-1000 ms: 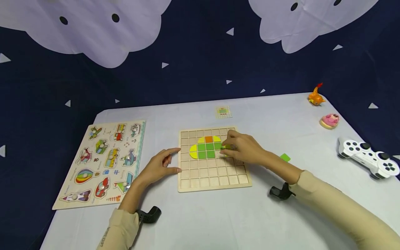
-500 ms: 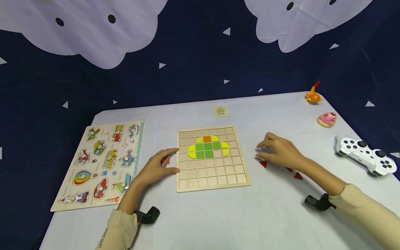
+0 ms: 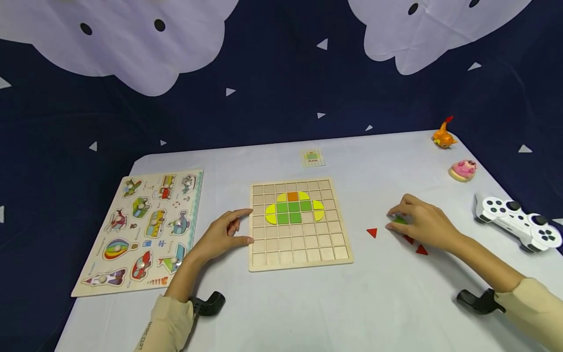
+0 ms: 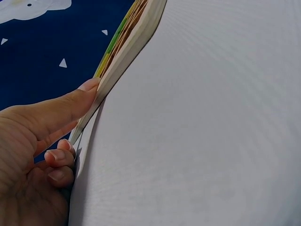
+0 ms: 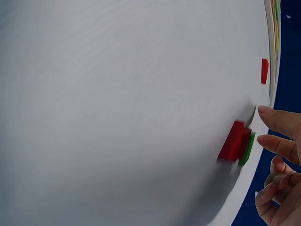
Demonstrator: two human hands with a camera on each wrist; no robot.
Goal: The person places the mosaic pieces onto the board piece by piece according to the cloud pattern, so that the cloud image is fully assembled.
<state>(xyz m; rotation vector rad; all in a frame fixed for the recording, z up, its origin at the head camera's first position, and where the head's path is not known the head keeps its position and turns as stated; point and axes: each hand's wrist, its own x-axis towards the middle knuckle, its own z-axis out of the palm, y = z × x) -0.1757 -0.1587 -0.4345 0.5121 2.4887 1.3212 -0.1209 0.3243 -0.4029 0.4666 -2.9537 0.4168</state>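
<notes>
In the head view my left hand (image 3: 223, 233) rests its index finger and thumb on the left edge of a wooden grid board (image 3: 286, 244). The left wrist view shows the thumb (image 4: 70, 107) against the board's side. Several green squares (image 3: 293, 206), an orange square (image 3: 292, 196) and yellow rounded pieces (image 3: 271, 214) lie in the grid. To the right, my right hand (image 3: 426, 222) is over a loose green tile (image 3: 400, 220), thumb and index apart around it. The right wrist view shows these fingertips apart, beside the green tile (image 5: 248, 149). Red triangles (image 3: 372, 232) lie nearby, one partly hidden.
A picture puzzle board (image 3: 145, 232) lies at the left. Behind the grid is a small pattern card (image 3: 312, 157). A white game controller (image 3: 516, 221), a pink toy (image 3: 463, 170) and an orange toy (image 3: 444, 137) stand along the right edge.
My right hand has left the grid and moved right to the loose green tile. A yellow piece now shows at the pattern's right side. The left hand stays at the board's edge.
</notes>
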